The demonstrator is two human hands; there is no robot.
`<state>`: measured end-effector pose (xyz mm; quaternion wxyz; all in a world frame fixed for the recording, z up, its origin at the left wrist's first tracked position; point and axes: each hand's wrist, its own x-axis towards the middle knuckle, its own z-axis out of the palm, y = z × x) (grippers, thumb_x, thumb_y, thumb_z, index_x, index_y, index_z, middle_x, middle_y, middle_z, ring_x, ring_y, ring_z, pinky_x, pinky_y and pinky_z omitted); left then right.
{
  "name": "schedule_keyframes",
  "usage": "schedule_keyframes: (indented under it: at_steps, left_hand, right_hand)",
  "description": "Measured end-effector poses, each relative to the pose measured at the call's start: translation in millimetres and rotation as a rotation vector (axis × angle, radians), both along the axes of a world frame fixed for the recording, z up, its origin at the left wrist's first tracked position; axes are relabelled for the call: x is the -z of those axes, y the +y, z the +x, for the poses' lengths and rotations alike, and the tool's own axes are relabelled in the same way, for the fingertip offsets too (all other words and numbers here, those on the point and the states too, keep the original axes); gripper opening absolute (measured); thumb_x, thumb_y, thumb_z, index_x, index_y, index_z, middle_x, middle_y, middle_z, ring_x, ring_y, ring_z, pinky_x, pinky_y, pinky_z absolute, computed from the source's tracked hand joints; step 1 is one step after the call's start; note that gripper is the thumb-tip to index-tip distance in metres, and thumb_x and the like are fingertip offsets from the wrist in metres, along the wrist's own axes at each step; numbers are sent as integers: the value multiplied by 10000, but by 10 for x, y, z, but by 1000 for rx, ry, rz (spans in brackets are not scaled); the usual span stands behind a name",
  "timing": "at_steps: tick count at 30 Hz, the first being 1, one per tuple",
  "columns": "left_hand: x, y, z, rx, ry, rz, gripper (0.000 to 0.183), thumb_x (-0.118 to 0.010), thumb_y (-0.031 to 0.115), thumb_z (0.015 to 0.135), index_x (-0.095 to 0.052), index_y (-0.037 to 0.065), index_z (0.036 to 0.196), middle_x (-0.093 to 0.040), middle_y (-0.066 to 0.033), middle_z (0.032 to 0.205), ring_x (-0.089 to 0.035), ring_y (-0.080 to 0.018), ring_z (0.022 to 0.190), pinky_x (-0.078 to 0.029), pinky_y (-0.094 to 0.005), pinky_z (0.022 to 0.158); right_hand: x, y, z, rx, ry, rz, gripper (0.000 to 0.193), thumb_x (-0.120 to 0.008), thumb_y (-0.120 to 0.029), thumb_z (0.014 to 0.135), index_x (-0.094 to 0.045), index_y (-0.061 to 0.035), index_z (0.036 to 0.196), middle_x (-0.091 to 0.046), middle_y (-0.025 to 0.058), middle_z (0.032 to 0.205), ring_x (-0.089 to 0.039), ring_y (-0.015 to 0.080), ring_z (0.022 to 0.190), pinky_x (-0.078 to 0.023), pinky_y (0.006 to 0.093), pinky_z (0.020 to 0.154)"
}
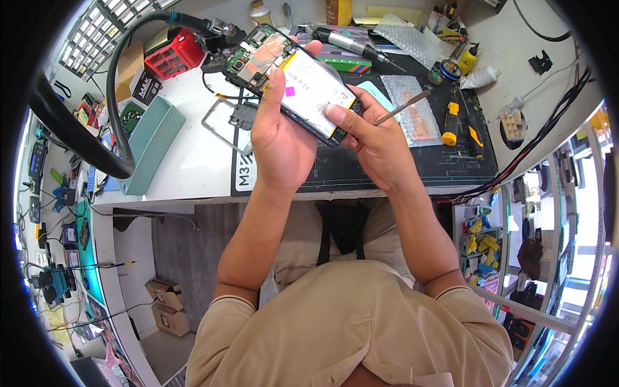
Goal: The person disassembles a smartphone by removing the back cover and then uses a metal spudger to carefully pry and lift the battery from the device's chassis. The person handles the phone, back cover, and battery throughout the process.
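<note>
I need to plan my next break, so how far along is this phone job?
Done: the back is off, so the phone shows its battery and board; a loose frame part lies on the bench. In hand: the left hand grips the phone, and the right hand holds a metal pry tool, thumb on the battery's end. Left: the battery sits in place, board not removed.

Both hands grip an opened phone (293,80) — metal spudger (403,106) in the right.

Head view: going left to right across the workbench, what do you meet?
Green tray → left hand holding the opened phone → right hand with a thin metal tool → yellow-and-black screwdriver → white cube.
</note>
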<state>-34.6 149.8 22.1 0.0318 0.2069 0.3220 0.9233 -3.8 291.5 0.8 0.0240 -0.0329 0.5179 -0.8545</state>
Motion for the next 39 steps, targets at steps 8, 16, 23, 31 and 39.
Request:
schedule_keyframes:
  at_steps: [8, 16, 23, 31, 39]
  left_hand:
    - [38, -48, 5, -25, -24, 63, 546, -406, 367, 1161, -373, 55, 1609, -540, -161, 1526, -532, -302, 1420, -447, -509, 1187]
    - [23, 5, 19, -96, -40, 14, 533, -450, 362, 1146, -387, 95, 1604, -552, -134, 1428, -569, -303, 1357, -493, -530, 1150]
    - [34, 17, -18, -151, -30, -46, 628, -445, 532, 1140, -397, 98, 1592, -567, -110, 1358, -599, -259, 1275, -539, -505, 1091]
    - [36, 104, -29, -141, -39, 26, 838, -400, 746, 1049, -404, 95, 1577, -572, -92, 1323, -601, -257, 1251, -545, -551, 1081]
    - [-93, 14, -143, -206, 145, 118, 855, -388, 794, 1022, -401, 151, 1585, -533, -96, 1457, -518, -315, 1391, -436, -532, 1192]
  right_hand:
    - [152, -91, 73, 369, 317, 323, 640, -907, -236, 889, -631, -67, 1440, -598, 46, 1220, -579, 92, 952, -452, 244, 791]
    - [-27, -75, 149, 505, 696, 958, 388, -959, -247, 743, -859, -199, 1115, -662, 3, 1188, -487, 244, 1074, -449, 372, 946]
    - [-60, -167, 96, 451, 737, 875, 215, -904, -117, 789, -842, -141, 993, -747, -8, 998, -581, 219, 1003, -452, 353, 938]
    - [-29, -111, 123, 635, 1052, 1020, 246, -869, -104, 826, -786, -121, 1057, -725, 14, 1033, -592, 249, 1008, -476, 374, 896]
    - [-114, 65, 326, 247, 111, 342, 496, -585, -471, 1120, -694, -16, 1285, -638, 0, 964, -577, 92, 837, -466, 248, 788]
